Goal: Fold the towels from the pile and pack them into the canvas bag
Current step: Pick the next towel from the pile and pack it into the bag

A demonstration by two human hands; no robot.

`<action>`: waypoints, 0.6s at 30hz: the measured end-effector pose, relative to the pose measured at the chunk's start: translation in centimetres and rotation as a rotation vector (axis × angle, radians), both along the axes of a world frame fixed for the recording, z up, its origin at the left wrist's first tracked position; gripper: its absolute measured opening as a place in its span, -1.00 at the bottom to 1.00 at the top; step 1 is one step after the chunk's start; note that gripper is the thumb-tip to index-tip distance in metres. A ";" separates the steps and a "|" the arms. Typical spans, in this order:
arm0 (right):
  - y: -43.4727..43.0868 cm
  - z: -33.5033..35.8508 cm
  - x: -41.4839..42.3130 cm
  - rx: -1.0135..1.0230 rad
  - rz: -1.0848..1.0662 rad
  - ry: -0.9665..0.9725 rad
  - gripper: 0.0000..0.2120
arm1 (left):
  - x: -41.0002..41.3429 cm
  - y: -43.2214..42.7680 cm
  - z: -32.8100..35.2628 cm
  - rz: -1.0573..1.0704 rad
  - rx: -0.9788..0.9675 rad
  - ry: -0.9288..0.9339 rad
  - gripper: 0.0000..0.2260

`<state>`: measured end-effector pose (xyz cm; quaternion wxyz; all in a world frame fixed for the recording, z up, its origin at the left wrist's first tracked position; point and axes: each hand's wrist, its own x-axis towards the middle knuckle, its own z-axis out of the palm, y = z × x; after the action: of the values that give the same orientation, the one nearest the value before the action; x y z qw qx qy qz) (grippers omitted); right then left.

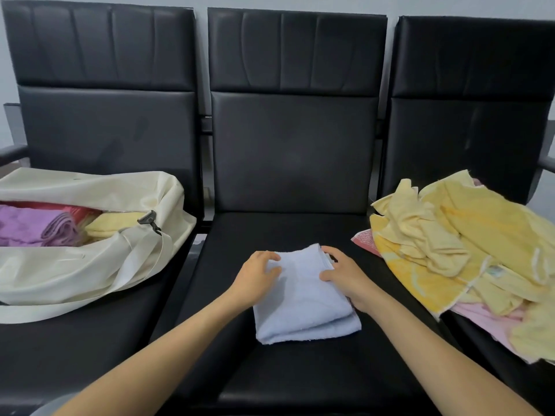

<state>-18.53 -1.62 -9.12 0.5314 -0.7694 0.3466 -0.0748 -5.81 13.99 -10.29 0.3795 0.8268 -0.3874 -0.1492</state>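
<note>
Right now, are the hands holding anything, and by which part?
The folded blue towel: left hand grips its left edge, right hand its right edge, near the far end.

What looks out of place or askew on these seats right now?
Nothing is damaged or spilled. The towel pile on the right seat sprawls past that seat's left edge toward the middle seat, so it could slip. The blue towel is folded, its near layers slightly offset. The bag lies open.
</note>
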 end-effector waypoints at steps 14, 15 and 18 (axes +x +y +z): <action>0.6 -1.3 -1.2 -0.691 0.149 0.497 -0.42 | -2.0 -0.3 -4.2 -0.267 0.460 -0.261 -0.42; 0.5 -1.3 -1.1 -0.735 0.139 0.516 -0.43 | -2.1 -0.3 -4.3 -0.277 0.487 -0.289 -0.41; 0.0 -1.3 -0.8 -0.633 0.071 0.502 -0.49 | -2.2 -0.3 -4.4 -0.279 0.515 -0.319 -0.41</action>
<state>-19.35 -1.63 -10.45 0.1693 -0.9008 0.3986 0.0305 -8.05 13.69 -14.71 0.0685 0.8476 -0.5008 -0.1613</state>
